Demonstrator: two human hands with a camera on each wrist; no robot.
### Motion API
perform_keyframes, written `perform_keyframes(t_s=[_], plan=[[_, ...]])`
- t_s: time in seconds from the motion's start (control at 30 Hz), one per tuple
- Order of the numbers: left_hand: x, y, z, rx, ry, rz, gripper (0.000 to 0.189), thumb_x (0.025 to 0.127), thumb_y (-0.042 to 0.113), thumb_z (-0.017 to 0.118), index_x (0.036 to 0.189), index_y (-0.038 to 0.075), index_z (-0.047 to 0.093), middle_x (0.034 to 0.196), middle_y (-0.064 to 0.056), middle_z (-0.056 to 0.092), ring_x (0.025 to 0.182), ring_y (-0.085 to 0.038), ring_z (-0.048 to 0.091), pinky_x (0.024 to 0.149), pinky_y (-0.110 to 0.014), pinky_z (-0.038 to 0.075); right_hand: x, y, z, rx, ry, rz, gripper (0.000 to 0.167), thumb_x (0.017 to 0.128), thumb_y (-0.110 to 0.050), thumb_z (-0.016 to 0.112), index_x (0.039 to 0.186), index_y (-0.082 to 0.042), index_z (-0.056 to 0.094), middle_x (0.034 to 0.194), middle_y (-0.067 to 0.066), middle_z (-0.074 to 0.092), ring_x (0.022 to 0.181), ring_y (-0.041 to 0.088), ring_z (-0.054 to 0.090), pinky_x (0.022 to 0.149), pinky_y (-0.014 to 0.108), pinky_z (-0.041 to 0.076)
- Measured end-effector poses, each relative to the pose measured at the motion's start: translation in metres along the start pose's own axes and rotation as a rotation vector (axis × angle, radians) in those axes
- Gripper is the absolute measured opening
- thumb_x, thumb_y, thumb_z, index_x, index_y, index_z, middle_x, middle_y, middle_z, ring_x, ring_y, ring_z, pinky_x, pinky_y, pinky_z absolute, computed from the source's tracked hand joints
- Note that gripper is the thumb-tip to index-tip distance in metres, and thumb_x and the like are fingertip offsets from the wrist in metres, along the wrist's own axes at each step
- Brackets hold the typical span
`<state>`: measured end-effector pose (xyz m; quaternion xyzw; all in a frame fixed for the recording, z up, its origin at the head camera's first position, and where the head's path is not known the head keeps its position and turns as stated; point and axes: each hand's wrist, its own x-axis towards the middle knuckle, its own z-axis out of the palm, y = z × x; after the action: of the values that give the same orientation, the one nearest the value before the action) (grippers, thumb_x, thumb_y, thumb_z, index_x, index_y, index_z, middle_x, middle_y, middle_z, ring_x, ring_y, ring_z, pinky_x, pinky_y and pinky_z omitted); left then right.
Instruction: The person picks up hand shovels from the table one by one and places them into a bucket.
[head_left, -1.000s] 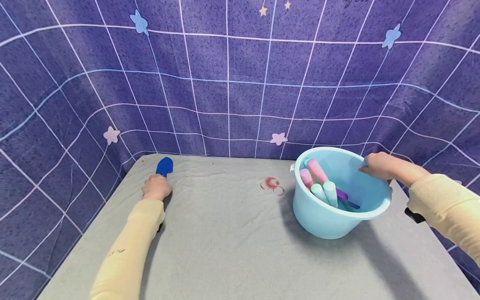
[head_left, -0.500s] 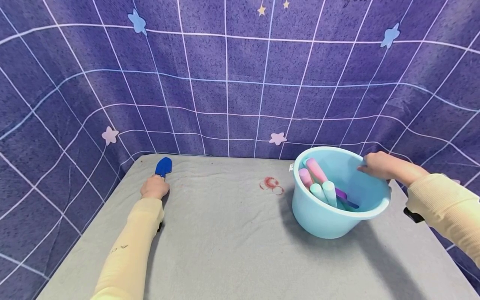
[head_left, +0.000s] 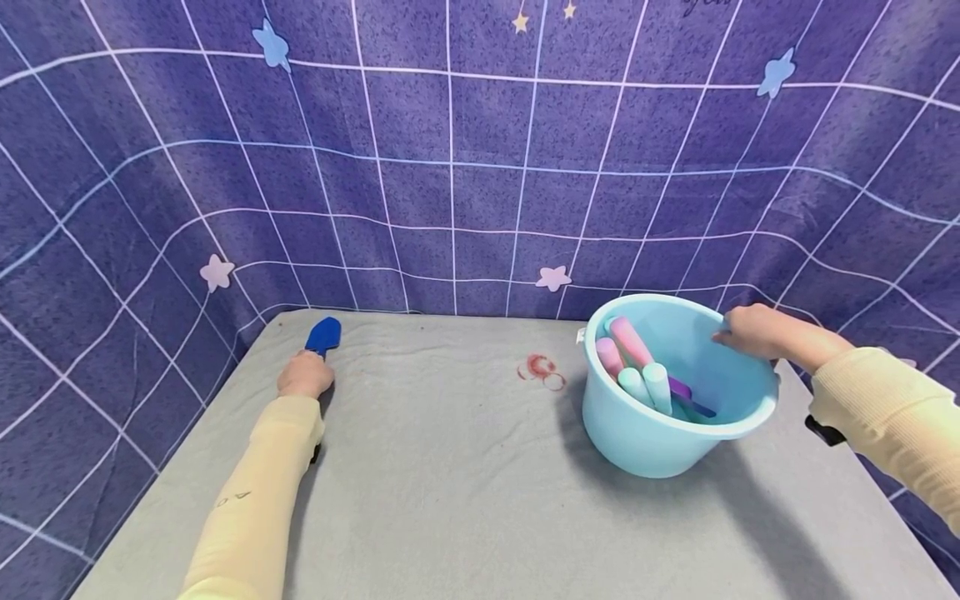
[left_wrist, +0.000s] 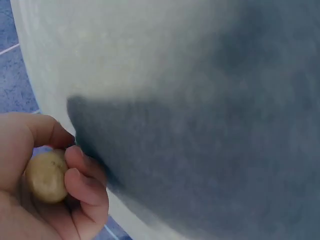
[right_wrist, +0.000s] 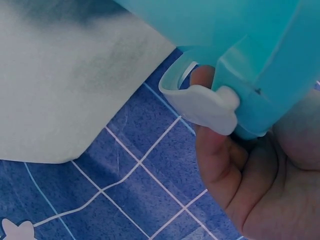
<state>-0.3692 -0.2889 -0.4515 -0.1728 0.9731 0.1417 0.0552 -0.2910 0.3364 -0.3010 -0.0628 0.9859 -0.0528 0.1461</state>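
Observation:
My left hand point(head_left: 305, 373) grips a small trowel at the far left of the grey-covered table. Its blue blade point(head_left: 324, 333) points away from me. The rounded, wood-coloured handle end point(left_wrist: 47, 176) shows inside the curled fingers in the left wrist view. On the right, my right hand point(head_left: 756, 332) holds the rim of a light blue bucket point(head_left: 645, 437), thumb inside. The right wrist view shows its fingers curled under the rim, beside a white handle piece point(right_wrist: 202, 107). The bucket leans left; I cannot tell whether its base fully rests on the table.
Inside the bucket lie pink foam-like cylinders point(head_left: 630, 340), mint ones point(head_left: 657, 387) and a purple item point(head_left: 680, 387). Red ring marks point(head_left: 542, 369) stain the grey cloth point(head_left: 435, 467). A purple gridded curtain point(head_left: 480, 167) with stars encloses the back and sides.
The head view drifts slightly leftward. My left hand and the trowel draw back a little, with the blade turning slightly. My right hand keeps its hold on the bucket.

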Motion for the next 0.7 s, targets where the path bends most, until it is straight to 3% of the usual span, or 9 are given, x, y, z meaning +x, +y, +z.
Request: perform_keyframes(t_s=[0.13, 0.37, 0.5, 0.7], plan=[[0.0, -0.004, -0.005, 0.011, 0.007, 0.022, 0.043, 0.09, 0.014, 0.042, 0.12, -0.016, 0.051, 0.115, -0.036, 0.054, 0.1, -0.046, 0.058, 0.069, -0.049, 0.052, 0.0, 0.0, 0.0, -0.002, 0.0, -0.007, 0.034, 0.097, -0.019, 0.048, 0.097, 0.014, 0.053, 0.073, 0.014, 0.056, 0.058, 0.02, 0.059, 0.05, 0.034, 0.052], [0.0, -0.011, -0.016, 0.012, 0.012, 0.061, 0.042, 0.091, 0.014, 0.041, 0.121, -0.013, 0.051, 0.114, -0.037, 0.055, 0.097, -0.047, 0.059, 0.064, -0.048, 0.051, 0.001, 0.001, 0.0, 0.001, -0.005, -0.003, 0.035, 0.097, -0.02, 0.048, 0.098, 0.015, 0.052, 0.073, 0.014, 0.056, 0.059, 0.02, 0.06, 0.051, 0.034, 0.053], [-0.003, -0.011, -0.023, 0.019, 0.012, 0.079, 0.044, 0.093, 0.017, 0.041, 0.123, -0.013, 0.05, 0.117, -0.037, 0.053, 0.102, -0.049, 0.057, 0.068, -0.051, 0.051, 0.001, 0.001, -0.001, 0.003, -0.003, -0.007, 0.035, 0.096, -0.02, 0.048, 0.097, 0.015, 0.052, 0.073, 0.014, 0.056, 0.058, 0.02, 0.059, 0.05, 0.034, 0.052], [-0.011, -0.009, -0.039, 0.054, -0.038, 0.1, 0.048, 0.096, 0.019, 0.039, 0.129, -0.016, 0.041, 0.125, -0.038, 0.046, 0.111, -0.052, 0.05, 0.08, -0.058, 0.047, 0.002, 0.0, -0.001, 0.011, -0.012, -0.003, 0.036, 0.096, -0.02, 0.047, 0.099, 0.015, 0.051, 0.074, 0.015, 0.056, 0.06, 0.021, 0.059, 0.051, 0.034, 0.052]])
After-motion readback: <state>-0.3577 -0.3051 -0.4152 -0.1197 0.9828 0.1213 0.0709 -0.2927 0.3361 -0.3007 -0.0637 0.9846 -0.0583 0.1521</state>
